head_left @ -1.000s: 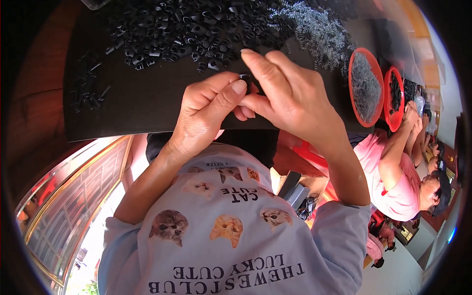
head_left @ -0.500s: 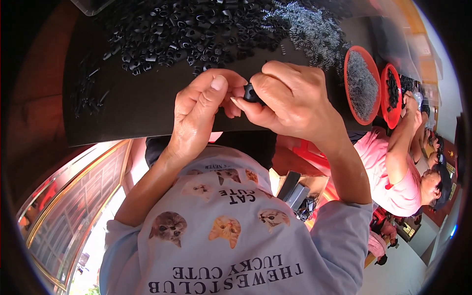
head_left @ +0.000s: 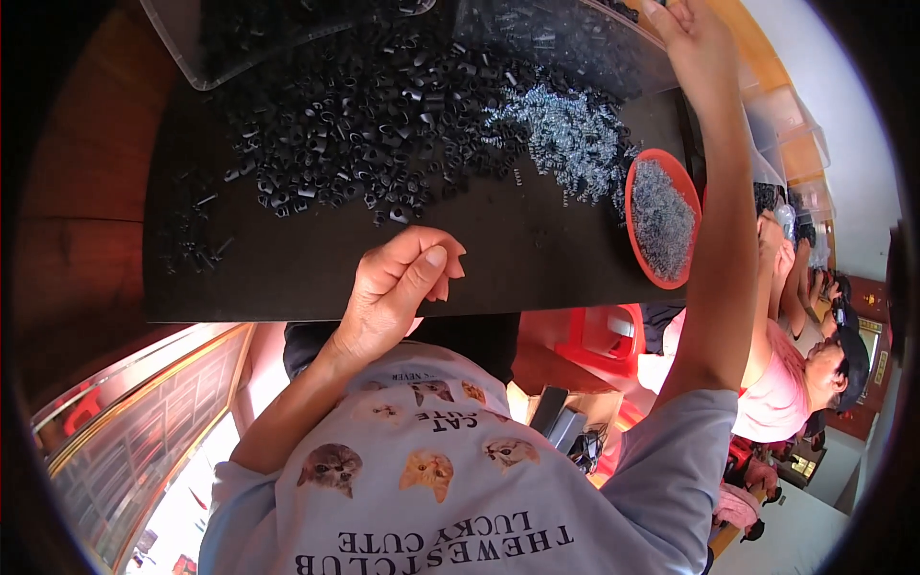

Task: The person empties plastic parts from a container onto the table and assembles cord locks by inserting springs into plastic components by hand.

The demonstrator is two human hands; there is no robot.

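My left hand point(head_left: 398, 287) is raised just above the near edge of the dark table point(head_left: 460, 278). Its fingers are curled in with the thumb pressed against them, so whatever they may hold is hidden. My right arm stretches far out to the upper right. There my right hand point(head_left: 685, 29) is over the rim of a clear plastic bin point(head_left: 585, 48), its fingertips partly cut off by the picture's edge. A wide heap of small black plastic pieces point(head_left: 364, 144) covers the far part of the table. Beside it is a pile of small metal springs point(head_left: 565, 134).
A red bowl of springs point(head_left: 663, 225) stands at the table's right, beside my right forearm. Thin black pieces point(head_left: 196, 225) lie scattered at the left. Another clear bin point(head_left: 196, 57) is at the far left. A co-worker in pink point(head_left: 767, 383) sits to the right.
My right hand has left my left hand and swung up and right to the far bin. The small black part pinched between both hands is out of sight. My left hand stays curled.
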